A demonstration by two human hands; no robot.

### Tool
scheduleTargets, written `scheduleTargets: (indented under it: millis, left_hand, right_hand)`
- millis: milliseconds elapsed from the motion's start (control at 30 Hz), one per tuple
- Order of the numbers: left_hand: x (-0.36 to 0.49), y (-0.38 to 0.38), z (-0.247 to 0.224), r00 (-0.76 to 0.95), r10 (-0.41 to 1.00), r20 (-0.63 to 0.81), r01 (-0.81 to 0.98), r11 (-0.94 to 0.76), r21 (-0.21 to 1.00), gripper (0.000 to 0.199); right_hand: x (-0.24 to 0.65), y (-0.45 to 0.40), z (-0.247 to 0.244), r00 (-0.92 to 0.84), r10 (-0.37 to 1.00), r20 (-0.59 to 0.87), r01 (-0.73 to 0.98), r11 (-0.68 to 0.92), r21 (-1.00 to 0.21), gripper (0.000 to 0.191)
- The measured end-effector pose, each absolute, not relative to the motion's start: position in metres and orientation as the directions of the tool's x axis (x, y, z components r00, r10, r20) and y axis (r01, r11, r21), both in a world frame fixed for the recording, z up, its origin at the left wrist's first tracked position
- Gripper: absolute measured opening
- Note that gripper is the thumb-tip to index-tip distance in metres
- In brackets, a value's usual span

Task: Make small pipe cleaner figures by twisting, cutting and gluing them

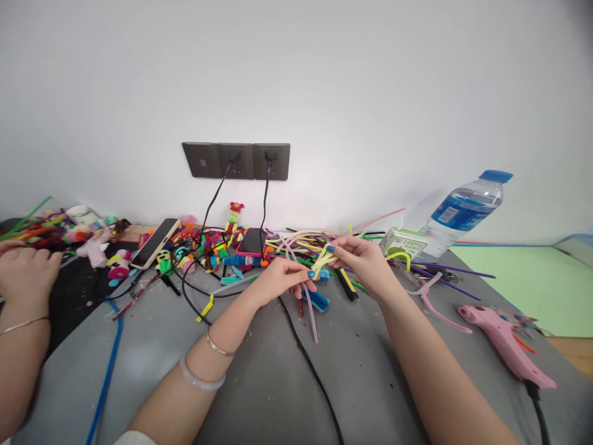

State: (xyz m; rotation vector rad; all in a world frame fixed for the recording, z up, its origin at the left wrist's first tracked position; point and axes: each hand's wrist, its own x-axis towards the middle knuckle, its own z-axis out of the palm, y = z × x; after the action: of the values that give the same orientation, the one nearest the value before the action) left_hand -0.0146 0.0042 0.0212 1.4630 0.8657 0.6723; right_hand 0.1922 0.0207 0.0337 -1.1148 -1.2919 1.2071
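A grey table (259, 383) is set against a plain white wall (352, 93) with dark sockets (236, 162), two of them plugged. Craft stems (301, 238) are heaped along the back, beside a tilted water bottle (467, 210) and, at the right, a pink glue gun (507, 346). Another person's hand (28, 272) is cut off at the left edge. The inner fingers are partly hidden, and the small tools behind the glue gun are hard to make out. Above the table's middle, a pale yellow bundle (323, 259), fuzzy, looped and crossed, is pinched between the left hand (282, 278) and right hand (361, 259), both with blue-painted nails.
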Motion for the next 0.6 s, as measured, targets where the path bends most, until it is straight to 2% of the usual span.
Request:
scheduleTargets:
  millis: [133, 333, 600]
  left_hand:
    - [-0.0165, 0.0035, 0.0241, 0.557, 0.822, -0.119, 0.137, 0.050, 0.989, 0.034]
    - [-0.0173, 0.0044, 0.0234, 0.541, 0.834, -0.112, 0.100, 0.068, 0.993, 0.033]
    - [-0.0137, 0.0091, 0.0153, 0.407, 0.913, -0.039, -0.030, 0.056, 0.998, 0.036]
  right_hand:
    - [0.1921, 0.0202, 0.0352, -0.073, 0.989, 0.126, 0.046, 0.130, -0.990, 0.043]
    - [0.1907, 0.0197, 0.0355, -0.055, 0.988, 0.146, 0.040, 0.148, -0.988, 0.043]
    - [0.1857, 0.0174, 0.0347, -0.160, 0.984, 0.072, 0.031, 0.078, -0.997, 0.045]
